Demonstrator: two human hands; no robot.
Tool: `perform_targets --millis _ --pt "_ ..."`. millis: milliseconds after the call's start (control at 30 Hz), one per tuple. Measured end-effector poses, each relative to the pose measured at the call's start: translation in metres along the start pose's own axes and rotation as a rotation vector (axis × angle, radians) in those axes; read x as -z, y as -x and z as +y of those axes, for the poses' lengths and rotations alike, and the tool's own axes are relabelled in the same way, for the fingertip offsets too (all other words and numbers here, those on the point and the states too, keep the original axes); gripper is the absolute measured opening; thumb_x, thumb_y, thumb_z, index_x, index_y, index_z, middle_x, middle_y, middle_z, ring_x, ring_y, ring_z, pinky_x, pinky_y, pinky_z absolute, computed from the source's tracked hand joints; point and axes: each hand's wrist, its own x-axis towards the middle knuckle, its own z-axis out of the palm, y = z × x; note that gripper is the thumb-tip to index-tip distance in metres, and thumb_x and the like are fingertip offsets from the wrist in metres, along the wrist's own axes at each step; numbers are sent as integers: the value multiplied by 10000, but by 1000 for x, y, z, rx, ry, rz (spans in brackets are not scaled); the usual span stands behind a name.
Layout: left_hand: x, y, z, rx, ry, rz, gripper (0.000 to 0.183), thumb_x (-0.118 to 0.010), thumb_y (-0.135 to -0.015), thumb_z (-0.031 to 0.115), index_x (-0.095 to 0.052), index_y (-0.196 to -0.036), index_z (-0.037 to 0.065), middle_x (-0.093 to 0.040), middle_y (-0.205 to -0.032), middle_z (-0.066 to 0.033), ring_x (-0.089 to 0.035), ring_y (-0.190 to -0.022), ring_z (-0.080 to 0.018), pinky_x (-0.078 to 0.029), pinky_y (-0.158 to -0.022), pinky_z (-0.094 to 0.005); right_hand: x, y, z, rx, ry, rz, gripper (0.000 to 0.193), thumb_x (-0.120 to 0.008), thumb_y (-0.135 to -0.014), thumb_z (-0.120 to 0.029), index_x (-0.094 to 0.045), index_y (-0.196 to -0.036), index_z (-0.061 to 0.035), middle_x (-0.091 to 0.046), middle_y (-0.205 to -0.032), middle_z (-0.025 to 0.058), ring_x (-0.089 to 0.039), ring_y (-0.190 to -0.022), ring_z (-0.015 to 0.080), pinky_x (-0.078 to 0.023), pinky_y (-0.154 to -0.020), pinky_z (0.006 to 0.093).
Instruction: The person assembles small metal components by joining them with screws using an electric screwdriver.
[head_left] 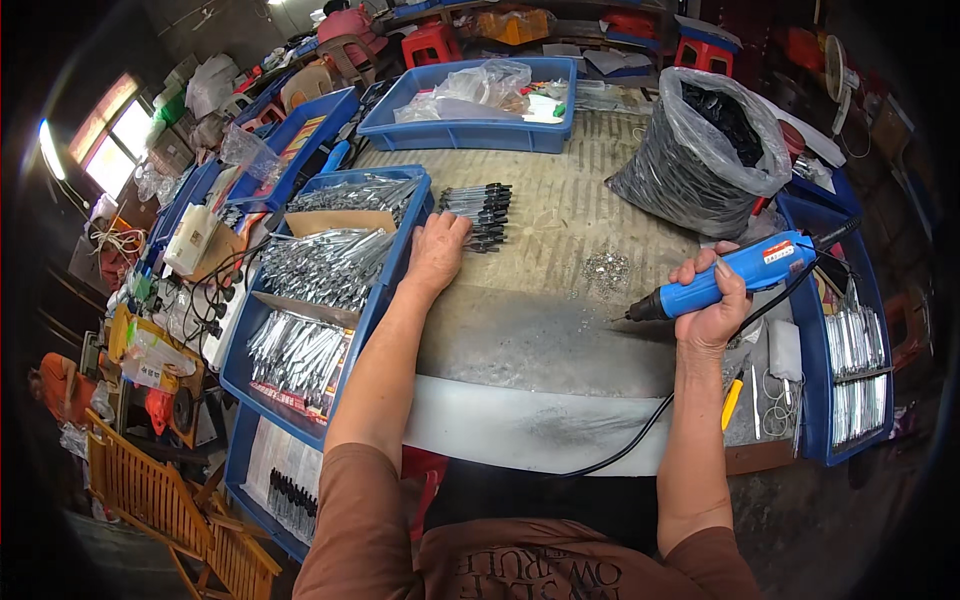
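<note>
Blue driver (738,275) sits in my right hand (714,305), fingers wrapped tight round it, tip near the small parts (606,270) on the table (545,335); my left hand (438,250) curls beside the pens (482,212), and whether it grips any, I can't tell.

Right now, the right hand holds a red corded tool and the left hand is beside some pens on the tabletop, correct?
Not quite: in the head view, the corded tool in the right hand is blue. The left hand is indeed beside pens on the tabletop.
</note>
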Motion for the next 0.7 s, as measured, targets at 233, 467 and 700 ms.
perform_targets --millis 233,467,700 --pt "1 3 -1 -63 -26 79 102 -497 -781 117 -520 -881 108 -520 -888 -49 -483 -865 -249 -372 -695 -410 0 2 2 -13 -60 69 306 -535 -710 -127 -439 -969 5 -491 -681 93 -507 -535 206 -441 -504 347" --pt "30 32 67 -104 -61 -8 131 -541 -762 97 -496 -883 82 -528 -856 -63 -496 -861 -254 -366 -670 -393 -2 -2 -4 43 -63 57 285 -540 -703 -107 -447 -949 1 -494 -680 105 -509 -535 212 -439 -499 352" --pt "26 53 72 2 16 -192 97 -522 -784 78 -507 -880 77 -534 -860 -74 -506 -866 -278 -369 -700 -409 0 -7 -9 86 -73 90 276 -533 -707 -110 -448 -942 8 -496 -671 106 -511 -521 208 -444 -504 351"
